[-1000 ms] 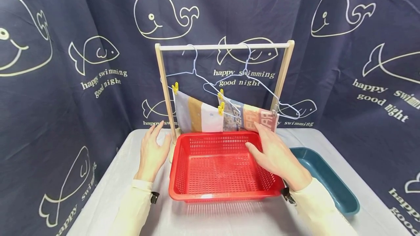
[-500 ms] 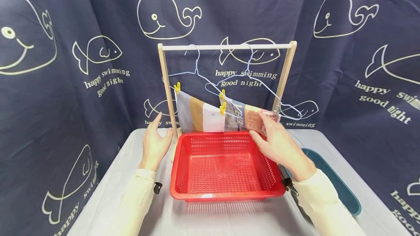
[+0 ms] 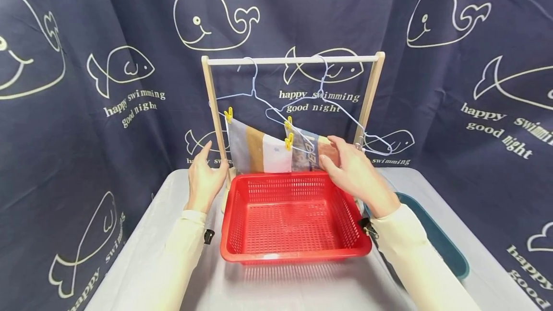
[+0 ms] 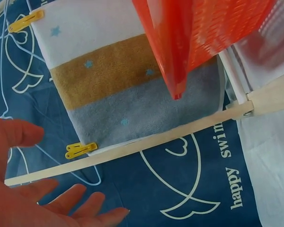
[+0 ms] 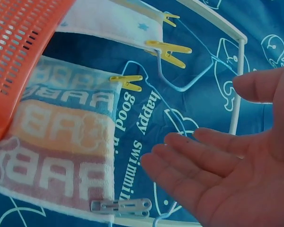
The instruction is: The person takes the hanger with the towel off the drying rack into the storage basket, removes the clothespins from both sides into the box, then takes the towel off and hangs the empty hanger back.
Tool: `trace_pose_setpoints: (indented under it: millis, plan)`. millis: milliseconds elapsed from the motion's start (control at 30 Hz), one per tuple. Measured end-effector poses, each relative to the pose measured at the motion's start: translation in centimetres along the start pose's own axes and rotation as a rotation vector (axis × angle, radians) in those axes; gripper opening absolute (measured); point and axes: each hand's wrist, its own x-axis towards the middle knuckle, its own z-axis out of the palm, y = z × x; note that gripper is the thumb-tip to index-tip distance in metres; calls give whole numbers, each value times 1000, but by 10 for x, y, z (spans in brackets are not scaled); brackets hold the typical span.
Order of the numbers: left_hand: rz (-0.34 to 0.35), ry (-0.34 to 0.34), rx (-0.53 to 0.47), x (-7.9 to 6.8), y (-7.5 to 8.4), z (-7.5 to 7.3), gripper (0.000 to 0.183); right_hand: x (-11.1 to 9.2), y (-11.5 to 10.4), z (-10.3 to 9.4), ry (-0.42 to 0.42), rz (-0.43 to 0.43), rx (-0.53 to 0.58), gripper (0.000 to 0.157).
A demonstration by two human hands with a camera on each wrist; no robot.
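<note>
In the head view my left hand (image 3: 204,179) is beside the rack's left post, thumb and fingers spread, holding nothing. My right hand (image 3: 358,172) overlaps the lettered towel (image 3: 307,155); the right wrist view shows its fingers extended and apart from that cloth. A striped towel (image 3: 257,148) in grey, brown and white hangs from the left hanger (image 3: 254,80) by yellow clips (image 4: 80,150). Another hanger (image 3: 322,83) carries the lettered towel, with a yellow clip (image 5: 126,82) at one corner and a grey clip (image 5: 120,206) at the other.
A red plastic basket (image 3: 298,256) stands on the white-covered table in front of the rack (image 3: 294,60), hiding the towels' lower parts. To the right, a teal tray (image 3: 436,239) lies partly under my right forearm. A navy whale-print curtain (image 3: 142,8) closes off the back and sides.
Both hands have moved forward, up toward the rack in the head view. My right hand has gone from over the basket's right side to in front of the lettered towel.
</note>
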Motion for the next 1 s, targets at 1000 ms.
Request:
trace_pose_setpoints:
  millis: [1000]
  plan:
    - [-71, -70, -29, 33, -7, 20, 76, 47, -6, 29, 167, -98, 102, 33]
